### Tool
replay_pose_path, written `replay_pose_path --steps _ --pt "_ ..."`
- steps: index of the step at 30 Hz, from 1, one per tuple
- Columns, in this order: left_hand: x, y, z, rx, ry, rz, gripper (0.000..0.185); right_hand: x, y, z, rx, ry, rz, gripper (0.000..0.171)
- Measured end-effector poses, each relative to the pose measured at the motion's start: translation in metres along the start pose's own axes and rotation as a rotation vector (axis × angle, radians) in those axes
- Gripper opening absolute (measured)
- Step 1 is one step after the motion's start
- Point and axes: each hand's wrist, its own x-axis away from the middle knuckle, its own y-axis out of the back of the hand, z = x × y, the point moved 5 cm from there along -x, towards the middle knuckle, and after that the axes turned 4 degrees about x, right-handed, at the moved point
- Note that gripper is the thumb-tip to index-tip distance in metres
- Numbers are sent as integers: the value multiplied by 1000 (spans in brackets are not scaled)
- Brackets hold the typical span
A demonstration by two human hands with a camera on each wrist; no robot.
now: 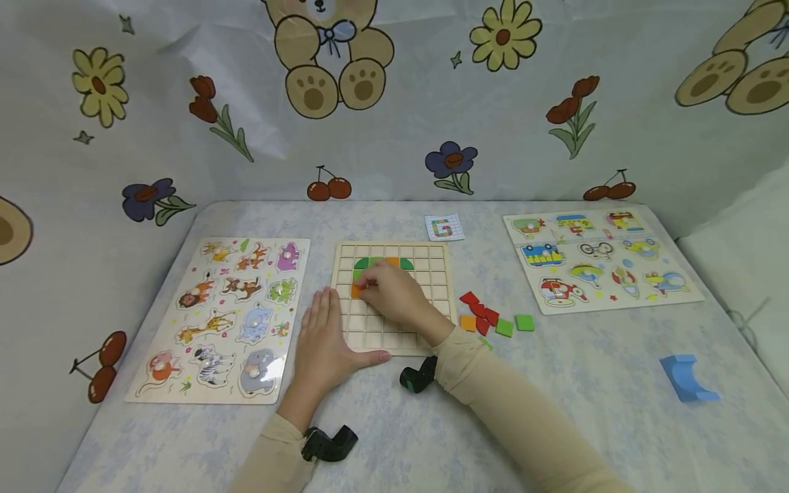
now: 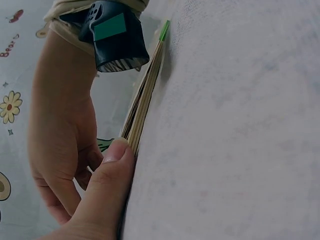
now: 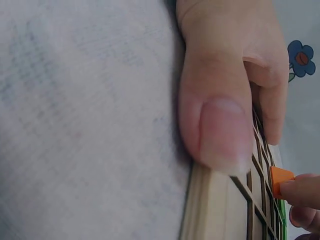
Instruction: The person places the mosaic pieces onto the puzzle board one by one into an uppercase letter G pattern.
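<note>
A wooden grid board point(image 1: 425, 274) lies in the middle of the table, with green and orange pieces point(image 1: 373, 263) set in its upper rows. My right hand point(image 1: 385, 287) reaches over the board and its fingertips point(image 3: 302, 192) pinch a small orange piece point(image 3: 280, 179) down at a grid cell on the left side. My left hand point(image 1: 325, 337) lies flat at the board's left front corner. Its thumb point(image 2: 107, 185) presses along the board's edge point(image 2: 145, 95). To the right of the board are loose red, orange and green pieces point(image 1: 493, 318).
A card showing a letter G point(image 1: 444, 227) sits behind the board. An animal peg puzzle point(image 1: 228, 315) lies to the left and a vehicle peg puzzle point(image 1: 598, 260) to the right. A blue curved block point(image 1: 687, 376) stands near the right front.
</note>
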Motion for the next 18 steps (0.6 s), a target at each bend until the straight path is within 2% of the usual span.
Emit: replay_pose_path --steps 9,18 --pt "1 -1 1 -5 -8 -17 152 4 -3 -1 -5 -18 11 18" --pt "1 0 -2 -9 -16 -25 152 11 0 0 90 2 82 23"
